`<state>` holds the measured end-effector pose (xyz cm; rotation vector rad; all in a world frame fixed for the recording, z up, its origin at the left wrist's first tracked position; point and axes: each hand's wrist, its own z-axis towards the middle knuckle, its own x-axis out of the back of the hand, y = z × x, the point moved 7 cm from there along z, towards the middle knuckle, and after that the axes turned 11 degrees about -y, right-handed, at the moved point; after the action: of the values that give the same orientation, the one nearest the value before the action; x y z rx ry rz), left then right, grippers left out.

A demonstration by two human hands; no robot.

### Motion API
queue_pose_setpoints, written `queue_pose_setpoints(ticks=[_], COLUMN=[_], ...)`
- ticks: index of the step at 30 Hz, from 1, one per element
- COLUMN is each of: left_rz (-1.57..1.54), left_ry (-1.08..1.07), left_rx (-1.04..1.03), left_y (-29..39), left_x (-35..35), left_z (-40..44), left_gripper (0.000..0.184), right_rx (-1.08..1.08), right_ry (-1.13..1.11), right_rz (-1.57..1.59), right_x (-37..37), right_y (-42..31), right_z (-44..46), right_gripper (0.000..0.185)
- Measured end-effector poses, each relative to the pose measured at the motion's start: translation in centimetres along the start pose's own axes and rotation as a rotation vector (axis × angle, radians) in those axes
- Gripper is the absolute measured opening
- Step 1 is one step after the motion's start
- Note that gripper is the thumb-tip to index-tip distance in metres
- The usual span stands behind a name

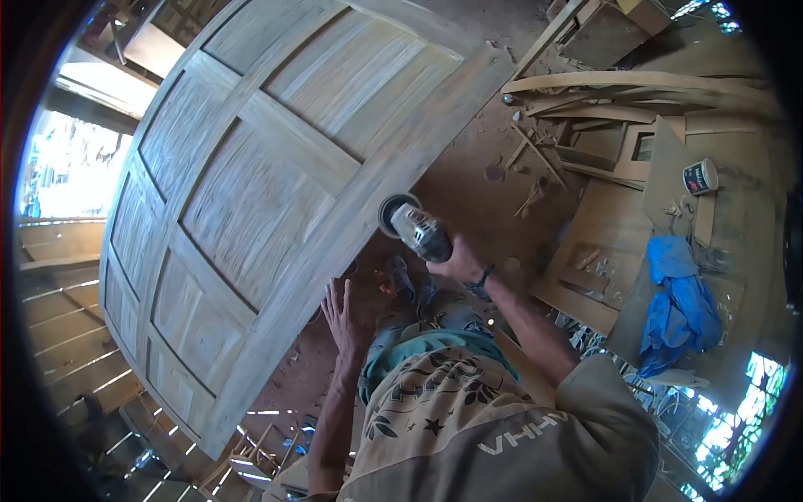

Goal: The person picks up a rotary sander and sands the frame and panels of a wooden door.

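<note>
A large panelled wooden door [326, 180] lies at a slant across the left and upper middle of the view. My right hand [458, 261] is wrapped round the rear of an angle grinder [416, 227]. The grinder's round disc sits at the door's near edge; whether it touches the wood I cannot tell. Beside that same edge, lower left of the grinder, my left hand [341, 314] has its fingers spread and holds nothing.
Curved wooden strips [652, 82] and small frames lie at the upper right. Beyond my right arm are a blue plastic bag [679, 305], a white-rimmed tub [701, 177] and flat boards [585, 243]. Wood scraps litter the dirt floor [477, 167].
</note>
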<state>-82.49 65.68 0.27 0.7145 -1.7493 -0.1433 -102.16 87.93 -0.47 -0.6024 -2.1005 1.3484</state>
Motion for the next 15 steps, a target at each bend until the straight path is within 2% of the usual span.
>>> queue_pose_setpoints(ticks=[1, 2, 6, 11, 12, 15], left_rz=[-0.005, -0.010, 0.037, 0.023, 0.023, 0.044], left_ry=[-0.016, -0.031, -0.087, -0.104, -0.107, -0.127], left_rx=[-0.016, -0.032, -0.068, -0.145, -0.145, -0.154], left_y=[0.2, 0.5, 3.6, 9.0, 10.3, 15.0], left_x=[-0.1, -0.3, -0.2, -1.2, -1.4, -2.3], left_z=[0.5, 1.5, 4.2, 10.0, 11.3, 15.3], left_gripper=[0.082, 0.081, 0.076, 0.060, 0.055, 0.057], right_rx=[0.040, -0.040, -0.054, -0.107, -0.044, 0.035], right_ry=[-0.003, -0.036, 0.000, 0.054, 0.102, 0.204], right_rz=[-0.018, -0.029, 0.057, 0.077, 0.114, 0.072], right_x=[0.2, 0.6, 4.0, 13.2, 15.3, 22.3], right_y=[-0.6, -0.2, 0.2, 3.2, 3.4, 4.6], right_z=[0.4, 0.5, 1.3, 3.9, 4.6, 5.9], right_gripper=[0.084, 0.082, 0.079, 0.069, 0.067, 0.066])
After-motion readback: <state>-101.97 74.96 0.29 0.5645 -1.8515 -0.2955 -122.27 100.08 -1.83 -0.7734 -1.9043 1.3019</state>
